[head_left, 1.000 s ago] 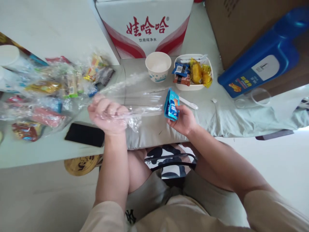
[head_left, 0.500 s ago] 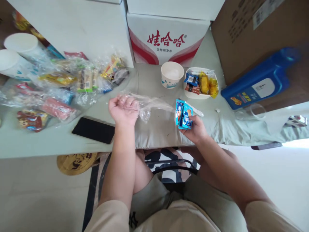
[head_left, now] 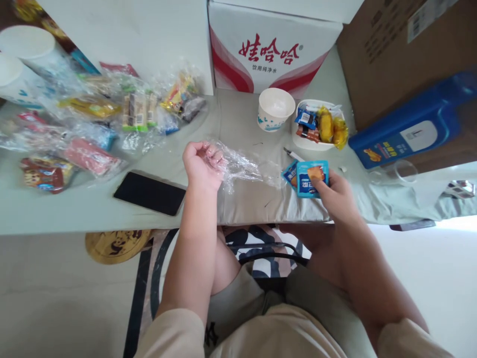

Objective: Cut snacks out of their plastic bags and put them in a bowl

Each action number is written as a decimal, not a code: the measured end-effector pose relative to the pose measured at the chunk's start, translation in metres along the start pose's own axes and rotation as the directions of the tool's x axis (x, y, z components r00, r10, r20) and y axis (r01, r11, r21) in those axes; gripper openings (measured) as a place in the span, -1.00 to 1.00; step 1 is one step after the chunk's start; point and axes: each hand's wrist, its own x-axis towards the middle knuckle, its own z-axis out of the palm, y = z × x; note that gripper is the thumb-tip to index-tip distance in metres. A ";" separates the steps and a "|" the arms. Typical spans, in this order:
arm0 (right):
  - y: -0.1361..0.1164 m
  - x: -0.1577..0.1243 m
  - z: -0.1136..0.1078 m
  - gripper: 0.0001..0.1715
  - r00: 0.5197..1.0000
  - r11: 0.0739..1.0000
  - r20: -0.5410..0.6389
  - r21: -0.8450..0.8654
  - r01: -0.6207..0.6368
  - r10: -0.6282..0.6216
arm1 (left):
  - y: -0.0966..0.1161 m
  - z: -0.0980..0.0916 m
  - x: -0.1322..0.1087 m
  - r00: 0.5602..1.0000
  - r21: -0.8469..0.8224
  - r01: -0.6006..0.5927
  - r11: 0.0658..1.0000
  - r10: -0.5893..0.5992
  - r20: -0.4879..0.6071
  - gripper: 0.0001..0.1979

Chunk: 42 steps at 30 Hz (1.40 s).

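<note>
My left hand [head_left: 204,164] has its fingers curled round one end of a crumpled clear plastic bag [head_left: 244,166], which trails to the right over the cloth. In my right hand [head_left: 337,194] are small blue snack packets [head_left: 311,180], pinched between thumb and fingers; one faces up and another pokes out behind it at the left. Just beyond them lies a thin white-handled tool [head_left: 292,154], partly covered by the packets. A white tub [head_left: 313,143] with blue, brown and yellow wrapped snacks stands behind my right hand, beside a paper cup [head_left: 276,110].
Several bagged snacks [head_left: 93,156] and paper cups [head_left: 28,42] fill the left side. A black phone [head_left: 149,193] lies near the front edge. White cartons [head_left: 274,49] stand at the back. On the right are a blue bottle-shaped container [head_left: 406,124], a clear plastic cup [head_left: 404,173] and a brown box [head_left: 376,64].
My right hand has moved right, and the packets have turned and fanned out. The plastic bag now lies more spread beside my left hand, which stays closed on it. The whole view has shifted slightly.
</note>
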 end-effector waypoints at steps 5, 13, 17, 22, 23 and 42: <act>0.003 -0.007 0.003 -0.72 0.997 0.997 -0.012 -0.015 0.069 -0.070 | -0.004 0.000 0.002 1.000 -0.016 0.003 1.000 -0.003 -0.002 -0.61; -0.018 0.053 -0.033 -0.89 0.890 0.936 -0.336 -0.275 0.219 -0.307 | -0.005 0.000 0.000 1.000 -0.061 -0.006 0.998 0.007 0.015 -0.63; -0.028 0.123 -0.039 -0.85 0.877 0.911 -0.396 -0.399 0.104 -0.273 | -0.007 0.003 0.001 1.000 -0.018 -0.021 1.000 0.021 -0.005 -0.63; -0.037 0.163 -0.024 -0.73 0.939 0.843 -0.225 -0.527 0.109 -0.262 | -0.006 0.012 -0.003 0.999 -0.096 0.041 0.995 -0.043 -0.010 -0.63; -0.040 0.163 -0.022 -0.67 0.947 0.827 -0.196 -0.552 0.108 -0.255 | -0.005 0.014 -0.004 0.998 -0.128 0.065 0.990 -0.067 -0.013 -0.64; -0.031 0.178 0.023 -0.37 0.967 0.616 0.093 -0.755 0.224 -0.237 | 0.004 0.024 -0.014 0.977 -0.346 0.177 0.921 -0.207 -0.051 -0.70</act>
